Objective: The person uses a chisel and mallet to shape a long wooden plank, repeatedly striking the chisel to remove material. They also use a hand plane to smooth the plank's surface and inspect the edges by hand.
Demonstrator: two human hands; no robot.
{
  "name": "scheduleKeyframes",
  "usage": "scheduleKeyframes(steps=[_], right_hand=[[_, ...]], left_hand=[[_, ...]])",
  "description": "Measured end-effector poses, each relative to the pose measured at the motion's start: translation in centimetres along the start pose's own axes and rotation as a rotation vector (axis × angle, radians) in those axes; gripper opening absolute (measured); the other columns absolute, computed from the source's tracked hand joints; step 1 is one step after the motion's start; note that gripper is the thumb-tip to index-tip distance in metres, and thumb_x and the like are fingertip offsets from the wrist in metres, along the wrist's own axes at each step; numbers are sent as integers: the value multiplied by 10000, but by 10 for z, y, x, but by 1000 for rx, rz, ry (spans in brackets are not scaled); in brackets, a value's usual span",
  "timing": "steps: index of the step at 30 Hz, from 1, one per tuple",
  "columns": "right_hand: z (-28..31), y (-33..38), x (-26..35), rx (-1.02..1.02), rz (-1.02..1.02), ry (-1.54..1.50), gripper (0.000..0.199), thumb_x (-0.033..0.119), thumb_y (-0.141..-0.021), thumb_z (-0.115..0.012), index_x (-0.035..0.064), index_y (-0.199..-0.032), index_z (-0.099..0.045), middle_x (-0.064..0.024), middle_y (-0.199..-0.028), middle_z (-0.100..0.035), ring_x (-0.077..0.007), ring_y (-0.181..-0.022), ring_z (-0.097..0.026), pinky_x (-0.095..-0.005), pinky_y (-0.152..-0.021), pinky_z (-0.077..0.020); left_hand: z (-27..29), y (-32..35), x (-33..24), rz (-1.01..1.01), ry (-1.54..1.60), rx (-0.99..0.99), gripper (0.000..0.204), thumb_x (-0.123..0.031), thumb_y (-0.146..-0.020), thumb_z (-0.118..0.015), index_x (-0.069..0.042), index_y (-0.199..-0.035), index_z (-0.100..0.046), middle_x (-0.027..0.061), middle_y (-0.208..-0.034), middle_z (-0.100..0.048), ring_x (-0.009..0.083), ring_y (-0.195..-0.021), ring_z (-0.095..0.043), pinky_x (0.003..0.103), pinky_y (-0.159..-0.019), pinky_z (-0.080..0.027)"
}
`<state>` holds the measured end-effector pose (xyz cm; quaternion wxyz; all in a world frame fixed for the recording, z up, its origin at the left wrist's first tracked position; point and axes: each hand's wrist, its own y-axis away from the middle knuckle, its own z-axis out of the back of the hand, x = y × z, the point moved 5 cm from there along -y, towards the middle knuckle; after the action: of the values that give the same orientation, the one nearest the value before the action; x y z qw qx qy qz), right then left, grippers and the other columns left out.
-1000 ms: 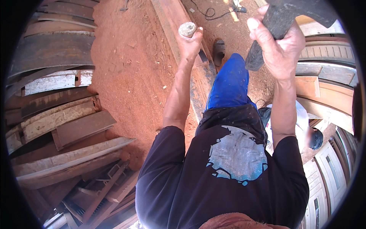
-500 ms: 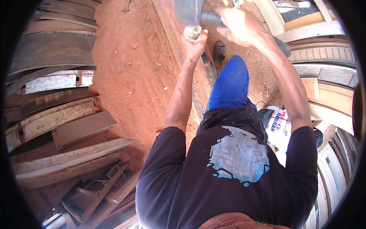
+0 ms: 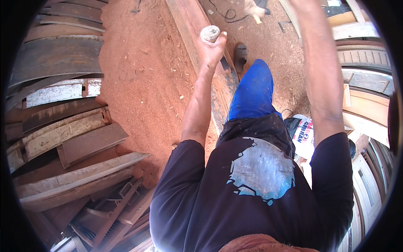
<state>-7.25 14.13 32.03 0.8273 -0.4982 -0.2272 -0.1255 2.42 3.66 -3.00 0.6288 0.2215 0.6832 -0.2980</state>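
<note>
My left hand (image 3: 210, 52) is closed around an upright, wooden-handled chisel (image 3: 210, 33). Only the round, worn top of its handle shows above my fist; the blade is hidden below. Under that hand runs a long reddish wooden beam (image 3: 181, 20), slanting away toward the upper left. My right forearm (image 3: 322, 71) is raised along the right side. The right hand itself is cut off by the top edge, so what it holds does not show.
Sawdust (image 3: 142, 75) covers the ground. Stacked boards (image 3: 58, 54) line the left side, with more timber (image 3: 363, 59) on the right. A sandalled foot (image 3: 240, 59) stands beside the beam. A black cord (image 3: 230, 17) lies beyond, and a white printed bag (image 3: 303, 134) sits at my right.
My right hand has swung up and right, out of view, from beside the chisel's top, carrying a dark-handled striking tool with a grey head. The left hand has barely moved.
</note>
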Motion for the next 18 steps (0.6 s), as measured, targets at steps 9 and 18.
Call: scheduleKeyframes(steps=[9,18], right_hand=[[-34,144,-98,644,-71,452,313,255,-911,-733,38,-1116,-636,-156,-895,-712,-291,-732,-713,-401,-649,-606],[9,31,18,153,-43,104,333,146,-859,-763,-41,-1102,-635,-204,-913,-702,-312,-928,-700,-418,-817,-535]], left_hand=[[4,23,-11,63,-59,-19,154,-113,-902,-807,-56,-878,-666,-37,-744,-624,62,-651,-569,255,-569,-469],[12,36,-20,-29,-37,24,194,-126,-892,-829,-50,-881,-650,-45,-761,-620,67,-697,-575,254,-633,-482]])
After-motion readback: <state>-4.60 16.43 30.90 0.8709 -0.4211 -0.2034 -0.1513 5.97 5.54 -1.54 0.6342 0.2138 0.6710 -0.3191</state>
